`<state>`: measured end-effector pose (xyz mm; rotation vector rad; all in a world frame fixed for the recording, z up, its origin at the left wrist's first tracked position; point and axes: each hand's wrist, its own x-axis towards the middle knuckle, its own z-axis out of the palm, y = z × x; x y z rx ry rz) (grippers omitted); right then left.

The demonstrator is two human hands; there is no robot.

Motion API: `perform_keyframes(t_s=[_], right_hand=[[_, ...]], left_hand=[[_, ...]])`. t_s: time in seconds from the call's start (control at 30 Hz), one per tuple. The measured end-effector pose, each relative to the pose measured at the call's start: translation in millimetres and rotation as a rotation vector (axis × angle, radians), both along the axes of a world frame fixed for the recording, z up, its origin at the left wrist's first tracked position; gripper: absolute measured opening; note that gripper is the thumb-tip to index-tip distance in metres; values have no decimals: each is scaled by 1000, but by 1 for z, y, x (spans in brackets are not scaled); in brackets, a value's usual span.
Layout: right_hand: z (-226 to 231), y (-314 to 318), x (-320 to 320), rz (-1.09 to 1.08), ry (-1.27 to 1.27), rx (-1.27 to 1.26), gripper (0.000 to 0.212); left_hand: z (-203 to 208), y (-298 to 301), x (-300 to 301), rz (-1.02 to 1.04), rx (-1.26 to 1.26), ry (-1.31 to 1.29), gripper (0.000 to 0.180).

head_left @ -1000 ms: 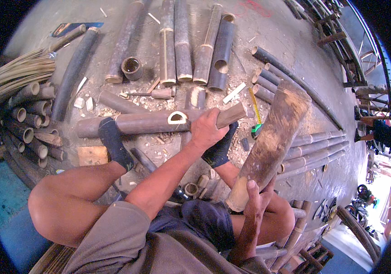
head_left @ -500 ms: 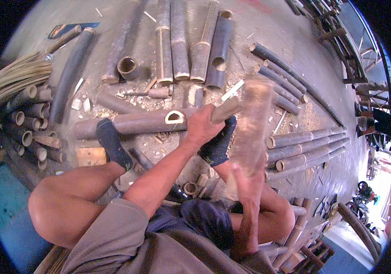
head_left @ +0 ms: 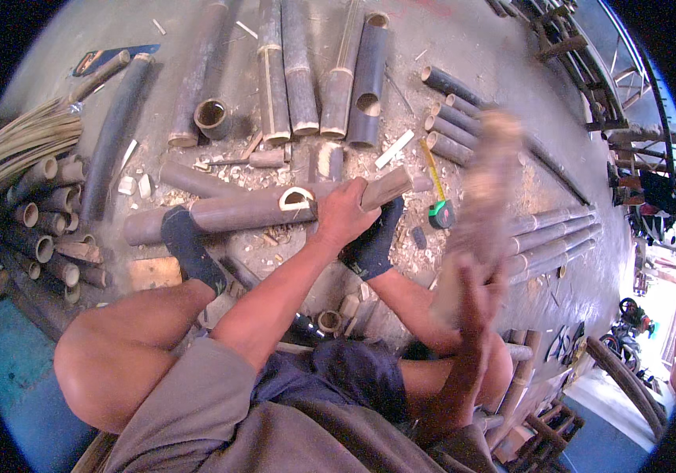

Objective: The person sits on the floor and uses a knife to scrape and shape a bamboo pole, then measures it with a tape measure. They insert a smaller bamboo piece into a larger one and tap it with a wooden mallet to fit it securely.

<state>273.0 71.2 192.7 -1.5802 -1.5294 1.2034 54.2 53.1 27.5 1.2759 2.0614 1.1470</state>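
Note:
A brown bamboo tube [head_left: 227, 214] lies crosswise before me, steadied by both my feet in dark socks. A pale-edged hole [head_left: 298, 199] is cut in its upper side. My left hand [head_left: 343, 211] is closed around a thick wooden handle [head_left: 385, 189] near the tube's right end; whatever lies at its other end is hidden under the hand. On the right, my right hand [head_left: 478, 296] grips a wooden mallet [head_left: 492, 185], smeared by motion and held apart from the handle.
A green tape measure [head_left: 440, 214] with its yellow blade out lies beyond my right foot. Several bamboo tubes [head_left: 298, 71] rest on the floor ahead, more [head_left: 551, 244] at right. Cut bamboo [head_left: 42, 213] is stacked at left, near a saw [head_left: 105, 59]. Wood chips [head_left: 409, 248] are scattered about.
The mallet and my right hand have swung right, away from the wooden handle, uncovering the tape measure. My left hand keeps its grip, and the view has shifted slightly.

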Motion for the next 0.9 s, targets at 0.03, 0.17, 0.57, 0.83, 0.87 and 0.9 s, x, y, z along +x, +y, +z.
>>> perform_keyframes(t_s=[0.03,0.17,0.57,0.83,0.87,0.9], right_hand=[[1,2,0,-116,93,24,79],[-6,-2,-4,-74,-115,81,87],[-14,-5,14,-40,-239,300,54],[-28,-30,1,-91,-318,81,71],[-28,-31,-6,119,-347,34,73],[-26,-34,-6,199,-193,-93,74]], left_hand=[[0,0,0,-2,-7,12,41],[-2,0,-1,-15,-15,14,39],[-5,-8,-1,-54,12,69,43],[-12,-13,0,-36,39,154,46],[-12,-17,2,-51,-36,102,48],[-12,-22,1,-95,-50,119,49]])
